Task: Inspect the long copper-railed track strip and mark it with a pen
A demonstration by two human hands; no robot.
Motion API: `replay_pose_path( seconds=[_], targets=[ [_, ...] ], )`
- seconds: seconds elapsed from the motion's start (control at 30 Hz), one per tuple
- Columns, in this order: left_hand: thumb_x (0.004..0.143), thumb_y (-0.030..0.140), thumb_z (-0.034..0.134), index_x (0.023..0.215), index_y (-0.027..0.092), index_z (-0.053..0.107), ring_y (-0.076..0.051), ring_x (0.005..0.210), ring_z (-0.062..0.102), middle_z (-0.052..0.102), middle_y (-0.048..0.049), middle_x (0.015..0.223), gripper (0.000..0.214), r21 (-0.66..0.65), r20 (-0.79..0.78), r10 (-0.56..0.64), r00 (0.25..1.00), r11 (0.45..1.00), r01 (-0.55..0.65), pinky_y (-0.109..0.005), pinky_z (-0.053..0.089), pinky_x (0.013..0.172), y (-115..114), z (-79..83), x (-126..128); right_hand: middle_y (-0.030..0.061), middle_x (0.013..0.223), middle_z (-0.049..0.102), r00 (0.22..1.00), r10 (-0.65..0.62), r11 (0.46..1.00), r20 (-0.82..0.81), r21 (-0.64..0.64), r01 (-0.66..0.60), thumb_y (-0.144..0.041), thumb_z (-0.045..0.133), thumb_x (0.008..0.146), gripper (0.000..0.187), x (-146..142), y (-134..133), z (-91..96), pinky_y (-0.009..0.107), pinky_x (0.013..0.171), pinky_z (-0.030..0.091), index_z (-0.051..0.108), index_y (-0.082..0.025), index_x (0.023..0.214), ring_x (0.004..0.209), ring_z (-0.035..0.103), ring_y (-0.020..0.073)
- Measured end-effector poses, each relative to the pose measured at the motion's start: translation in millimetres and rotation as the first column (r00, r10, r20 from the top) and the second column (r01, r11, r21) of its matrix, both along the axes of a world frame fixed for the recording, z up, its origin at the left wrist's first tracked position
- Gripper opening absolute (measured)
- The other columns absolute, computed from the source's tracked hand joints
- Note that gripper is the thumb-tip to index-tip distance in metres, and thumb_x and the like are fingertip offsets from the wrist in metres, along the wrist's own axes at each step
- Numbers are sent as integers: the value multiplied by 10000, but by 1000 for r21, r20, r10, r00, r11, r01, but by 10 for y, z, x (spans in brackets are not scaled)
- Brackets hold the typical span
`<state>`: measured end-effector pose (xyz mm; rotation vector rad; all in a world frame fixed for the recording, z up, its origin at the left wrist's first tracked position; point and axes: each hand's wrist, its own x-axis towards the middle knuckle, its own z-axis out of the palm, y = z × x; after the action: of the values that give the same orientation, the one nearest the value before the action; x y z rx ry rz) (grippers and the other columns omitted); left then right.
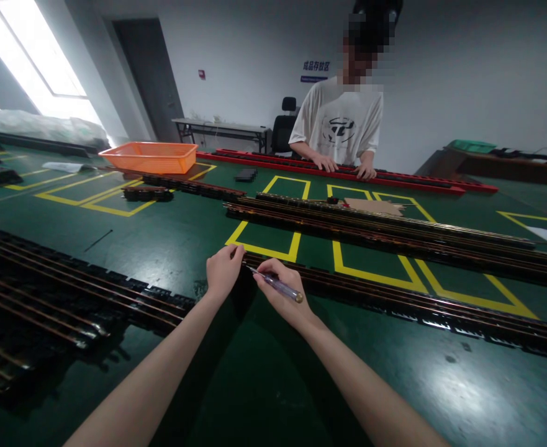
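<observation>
My right hand [285, 292] is closed around a screwdriver [280, 287] with a clear purplish handle, its thin tip pointing left. That tip meets the near-left end of a long black rail with copper-coloured strips [394, 295], which runs off to the right. My left hand [224, 270] is at the same end, thumb and fingertips pinched together. Whether they grip the rail's end or some small part is hidden by the fingers. Left of my left hand, several similar black strips [68, 273] lie side by side on the green table [264, 385].
Behind the rail lies a bundle of long rails [394, 230] beside a cardboard piece [370, 206]. An orange basket [149, 158] stands at the back left. Across the table a person [341, 124] rests both hands on a red rail [422, 180]. Yellow tape [296, 247] marks rectangles.
</observation>
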<state>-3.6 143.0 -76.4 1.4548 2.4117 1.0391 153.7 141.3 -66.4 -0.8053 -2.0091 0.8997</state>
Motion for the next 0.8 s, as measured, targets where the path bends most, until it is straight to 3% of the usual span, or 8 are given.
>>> replay_pose_path(
  seconds=[0.4, 0.57, 0.8],
  targets=[
    [902, 345, 383, 779, 201, 673, -182, 799, 629, 709, -33, 851, 346, 11, -17, -15, 1000, 1000, 15, -254, 382, 703, -13, 3, 4, 14, 794, 647, 999, -29, 1000, -17, 10, 29, -267, 536, 853, 105, 17, -22, 29, 250, 620, 477, 607, -192, 836, 677, 603, 136],
    [907, 344, 386, 793, 198, 667, -189, 813, 629, 708, -40, 863, 337, -9, -15, -6, 1000, 1000, 6, -257, 373, 687, -17, 18, 20, 23, 822, 669, 999, -27, 999, -19, 35, 28, -241, 544, 844, 98, 9, -3, -1, 260, 677, 493, 625, -187, 848, 731, 629, 146],
    [928, 303, 371, 843, 199, 640, -207, 931, 621, 692, -51, 970, 300, -38, 17, -30, 999, 999, 31, -289, 386, 781, -91, 73, 105, 35, 869, 705, 1000, -26, 998, -2, 62, 26, -236, 540, 848, 147, 15, -2, -13, 280, 719, 518, 672, -192, 893, 766, 658, 155]
  ],
)
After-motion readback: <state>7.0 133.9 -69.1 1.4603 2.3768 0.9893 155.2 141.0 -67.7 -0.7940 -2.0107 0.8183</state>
